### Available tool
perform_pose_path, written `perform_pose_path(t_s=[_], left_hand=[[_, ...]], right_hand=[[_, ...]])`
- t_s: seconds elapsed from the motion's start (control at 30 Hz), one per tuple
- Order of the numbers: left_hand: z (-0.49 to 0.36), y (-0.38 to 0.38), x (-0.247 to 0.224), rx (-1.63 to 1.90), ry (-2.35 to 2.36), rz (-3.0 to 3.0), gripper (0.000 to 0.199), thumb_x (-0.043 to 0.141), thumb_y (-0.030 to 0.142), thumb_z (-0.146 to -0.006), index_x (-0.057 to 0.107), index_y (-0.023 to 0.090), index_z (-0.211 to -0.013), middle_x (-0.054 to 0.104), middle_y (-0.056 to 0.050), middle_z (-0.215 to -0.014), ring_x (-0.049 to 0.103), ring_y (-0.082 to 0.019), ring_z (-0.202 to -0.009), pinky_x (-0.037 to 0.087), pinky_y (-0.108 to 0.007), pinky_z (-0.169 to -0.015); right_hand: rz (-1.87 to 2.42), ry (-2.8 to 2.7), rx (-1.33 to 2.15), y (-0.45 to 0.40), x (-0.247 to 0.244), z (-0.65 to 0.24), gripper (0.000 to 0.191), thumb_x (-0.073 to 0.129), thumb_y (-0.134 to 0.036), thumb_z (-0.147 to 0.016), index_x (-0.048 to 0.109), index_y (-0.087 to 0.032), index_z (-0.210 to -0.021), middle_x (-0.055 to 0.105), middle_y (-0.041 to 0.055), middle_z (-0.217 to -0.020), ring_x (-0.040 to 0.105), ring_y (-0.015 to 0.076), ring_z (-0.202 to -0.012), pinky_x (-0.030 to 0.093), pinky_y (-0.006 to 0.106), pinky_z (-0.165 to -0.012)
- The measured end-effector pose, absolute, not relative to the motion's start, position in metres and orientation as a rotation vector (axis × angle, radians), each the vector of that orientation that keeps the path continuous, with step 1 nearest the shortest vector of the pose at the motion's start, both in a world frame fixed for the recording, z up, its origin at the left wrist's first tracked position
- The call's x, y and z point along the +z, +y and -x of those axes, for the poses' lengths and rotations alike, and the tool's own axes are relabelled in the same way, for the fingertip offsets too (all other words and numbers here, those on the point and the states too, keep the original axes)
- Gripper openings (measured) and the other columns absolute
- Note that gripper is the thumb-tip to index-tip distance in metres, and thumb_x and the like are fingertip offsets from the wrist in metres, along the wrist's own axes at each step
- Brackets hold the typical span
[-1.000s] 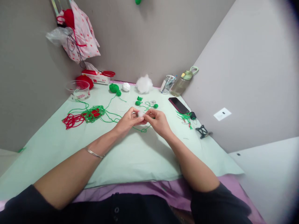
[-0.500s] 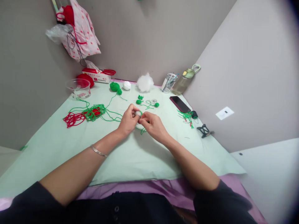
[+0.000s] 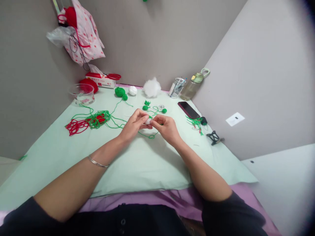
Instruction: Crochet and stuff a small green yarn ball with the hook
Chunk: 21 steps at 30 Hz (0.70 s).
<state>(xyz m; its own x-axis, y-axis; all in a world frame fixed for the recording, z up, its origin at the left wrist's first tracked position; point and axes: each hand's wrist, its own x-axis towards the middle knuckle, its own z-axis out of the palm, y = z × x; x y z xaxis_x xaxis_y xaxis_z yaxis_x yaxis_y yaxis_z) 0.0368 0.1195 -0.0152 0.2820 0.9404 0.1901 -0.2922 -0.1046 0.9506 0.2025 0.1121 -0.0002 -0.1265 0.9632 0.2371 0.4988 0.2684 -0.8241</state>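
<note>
Item: one small white-and-green piece [image 3: 148, 121], at the centre of the frame, between the hands and touching both; green part uppermost in the frame, white part below. Outline roundish; long axis not certain, as fingers cover much of it. Left hand [image 3: 134, 124]: closed on the piece from its left, thumb across its upper left edge, fingers beneath; the hand covering more of it. Right hand [image 3: 167, 129]: thumb and forefinger in a closed pinch on its right edge, the piece lying directly left of the tips. Below the hands: one looped green strand [image 3: 152, 137]. Above centre: two small green balls [image 3: 145, 108] [image 3: 164, 111]; beyond, a heap of white fluff [image 3: 152, 88]. Left of centre: a red-and-green yarn tangle [image 3: 99, 119]. Right of centre: one phone [image 3: 188, 110], lying on its back.
</note>
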Motion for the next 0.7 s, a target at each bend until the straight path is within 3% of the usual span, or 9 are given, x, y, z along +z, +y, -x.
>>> perform_pose_path(t_s=[0.17, 0.43, 0.6, 0.7], left_hand=[[-0.034, 0.125, -0.019, 1.167, 0.720, -1.239, 0.031, 0.078, 0.027, -0.077, 0.052, 0.018, -0.092, 0.067, 0.002, -0.085, 0.072, -0.014, -0.075, 0.061, -0.035, -0.079], [-0.043, 0.125, -0.026, 1.328, 0.883, -1.235, 0.026, 0.068, 0.009, -0.074, 0.048, 0.021, -0.084, 0.063, 0.007, -0.074, 0.061, -0.008, -0.054, 0.049, -0.022, -0.055], [-0.044, 0.122, -0.022, 1.354, 0.932, -1.192, 0.021, 0.066, 0.014, -0.076, 0.049, 0.022, -0.083, 0.058, 0.008, -0.057, 0.056, -0.010, -0.046, 0.043, -0.022, -0.048], [-0.042, 0.121, -0.022, 1.355, 0.915, -1.157, 0.018, 0.064, 0.020, -0.079, 0.048, 0.022, -0.085, 0.059, 0.008, -0.057, 0.057, -0.011, -0.047, 0.047, -0.024, -0.052]], right_hand=[[1.381, -1.846, 0.656, 0.110, 0.003, -0.204, 0.026, 0.063, -0.040, -0.087, 0.062, -0.020, -0.071, 0.055, -0.0042, -0.057, 0.042, 0.0114, -0.055, 0.030, 0.026, -0.057], [1.296, -1.857, 0.902, 0.091, 0.015, -0.188, 0.014, 0.052, -0.025, -0.087, 0.059, -0.019, -0.075, 0.053, -0.0053, -0.057, 0.041, 0.0115, -0.054, 0.031, 0.026, -0.057], [1.261, -1.807, 0.887, 0.088, 0.010, -0.181, 0.015, 0.053, -0.024, -0.089, 0.059, -0.020, -0.076, 0.057, -0.0052, -0.058, 0.042, 0.0110, -0.052, 0.033, 0.026, -0.057], [1.259, -1.890, 0.633, 0.097, 0.009, -0.191, 0.015, 0.061, -0.029, -0.091, 0.066, -0.021, -0.079, 0.065, 0.0002, -0.073, 0.053, 0.0149, -0.065, 0.040, 0.029, -0.064]])
